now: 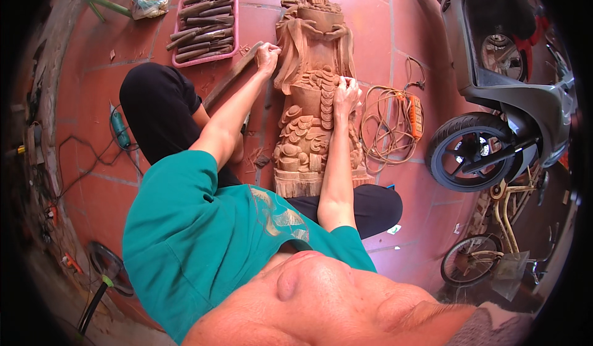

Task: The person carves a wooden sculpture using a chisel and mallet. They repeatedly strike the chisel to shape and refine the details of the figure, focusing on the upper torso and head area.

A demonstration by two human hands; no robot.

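Note:
A carved wooden statue [321,55] of a bearded, robed figure lies on its back between my legs, its head pointing away from me and its base toward me. Heaps of carved coins and ingots cover its lower half. My left hand [267,59] is closed at the left edge of the robe; whatever its fingers hold is hidden. Beside that hand a long wooden strip [231,76] slants across the floor. My right hand [347,96] is closed over the statue's right side, at the carved coins. Something small and whitish shows at its fingertips, too small to name.
At the far left a pink basket [235,31] holds several carving tools [210,21]. A green power tool [120,130] lies left of my knee. On the right are a coiled cord [377,137], an orange power strip [415,117], a motorbike [472,151] and a bicycle [472,259].

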